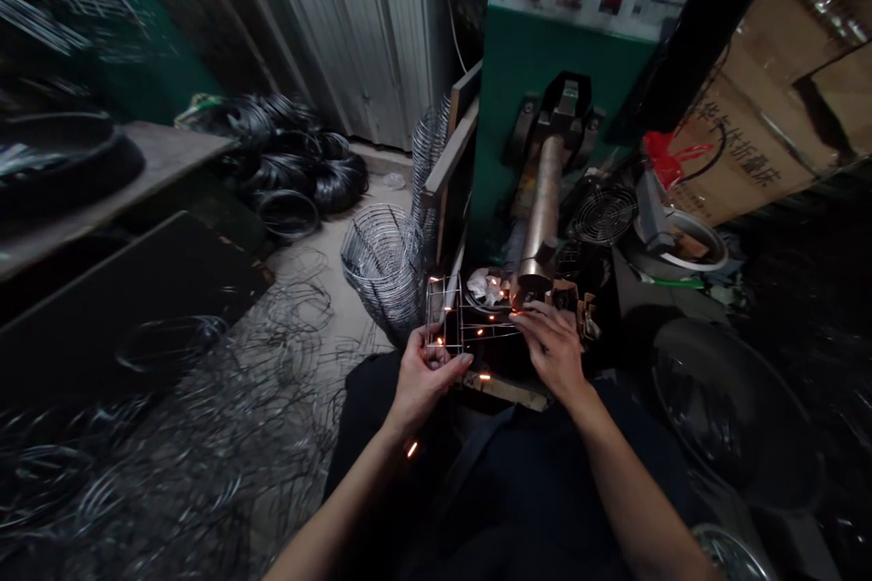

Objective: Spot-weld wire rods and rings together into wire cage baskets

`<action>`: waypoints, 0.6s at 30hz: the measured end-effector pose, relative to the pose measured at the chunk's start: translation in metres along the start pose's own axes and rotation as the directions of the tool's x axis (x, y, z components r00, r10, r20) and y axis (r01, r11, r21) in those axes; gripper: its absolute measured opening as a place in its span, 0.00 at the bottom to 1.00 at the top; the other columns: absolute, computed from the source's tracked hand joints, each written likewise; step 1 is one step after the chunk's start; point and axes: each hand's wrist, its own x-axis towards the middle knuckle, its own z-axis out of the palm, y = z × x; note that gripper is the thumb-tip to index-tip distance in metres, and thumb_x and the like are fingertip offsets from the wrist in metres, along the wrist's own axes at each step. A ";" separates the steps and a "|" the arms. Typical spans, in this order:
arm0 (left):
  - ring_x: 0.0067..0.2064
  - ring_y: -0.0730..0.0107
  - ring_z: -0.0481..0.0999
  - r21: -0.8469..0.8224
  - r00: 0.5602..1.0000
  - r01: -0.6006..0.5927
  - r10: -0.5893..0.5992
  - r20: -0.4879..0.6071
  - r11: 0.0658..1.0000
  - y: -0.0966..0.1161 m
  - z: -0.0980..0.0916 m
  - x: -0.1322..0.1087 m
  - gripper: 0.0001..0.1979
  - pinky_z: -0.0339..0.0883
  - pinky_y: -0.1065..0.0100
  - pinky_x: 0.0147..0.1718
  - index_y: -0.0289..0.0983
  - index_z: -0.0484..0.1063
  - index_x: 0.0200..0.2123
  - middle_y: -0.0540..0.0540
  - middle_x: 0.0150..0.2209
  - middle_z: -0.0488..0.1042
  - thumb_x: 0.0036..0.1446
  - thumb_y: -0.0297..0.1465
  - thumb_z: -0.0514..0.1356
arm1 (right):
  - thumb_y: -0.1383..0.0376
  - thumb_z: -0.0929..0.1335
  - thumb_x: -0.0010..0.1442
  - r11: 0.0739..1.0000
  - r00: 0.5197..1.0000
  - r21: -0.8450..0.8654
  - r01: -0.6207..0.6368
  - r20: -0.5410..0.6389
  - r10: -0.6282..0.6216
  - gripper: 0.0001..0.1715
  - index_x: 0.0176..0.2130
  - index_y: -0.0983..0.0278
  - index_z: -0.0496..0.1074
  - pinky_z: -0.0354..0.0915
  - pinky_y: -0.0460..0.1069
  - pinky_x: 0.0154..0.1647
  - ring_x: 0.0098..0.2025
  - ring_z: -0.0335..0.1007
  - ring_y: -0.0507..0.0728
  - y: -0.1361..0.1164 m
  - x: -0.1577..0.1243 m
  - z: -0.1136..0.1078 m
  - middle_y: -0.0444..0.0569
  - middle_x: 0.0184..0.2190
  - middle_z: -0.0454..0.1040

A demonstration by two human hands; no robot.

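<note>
My left hand (423,374) is closed round the near left edge of a small wire grid frame (455,320). My right hand (553,347) grips the frame's right end with pinched fingers, right under the metal electrode arm (543,209) of a green welding machine (545,64). Orange sparks fly around the frame where it meets the electrode tip. The frame lies roughly level above my lap, between the two hands.
A stack of round wire baskets (385,263) stands on the floor to the left of the machine. Loose wire rings (224,436) litter the floor on the left, with dark wire coils (300,168) farther back. A cardboard box (783,91) and a small fan (603,213) sit to the right.
</note>
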 end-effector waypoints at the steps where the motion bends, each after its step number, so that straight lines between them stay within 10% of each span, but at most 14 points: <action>1: 0.19 0.80 0.62 0.007 1.000 0.004 -0.004 0.006 1.000 0.001 -0.001 0.000 0.35 0.56 0.77 0.20 0.38 0.61 0.50 0.62 0.21 0.62 0.42 0.40 0.73 | 0.66 0.67 0.68 1.000 1.000 0.001 -0.023 -0.021 0.023 0.10 0.46 0.58 0.78 0.64 0.59 0.54 0.53 0.73 0.62 0.000 -0.001 0.000 0.49 0.43 0.80; 18: 0.16 0.82 0.60 0.044 0.992 0.019 -0.024 0.124 0.999 0.029 -0.010 0.043 0.37 0.53 0.78 0.15 0.36 0.62 0.50 0.60 0.21 0.66 0.39 0.41 0.74 | 0.58 0.66 0.68 0.990 0.980 0.025 -0.141 -0.139 0.143 0.11 0.38 0.60 0.77 0.68 0.56 0.49 0.43 0.76 0.61 0.010 0.011 -0.002 0.50 0.39 0.80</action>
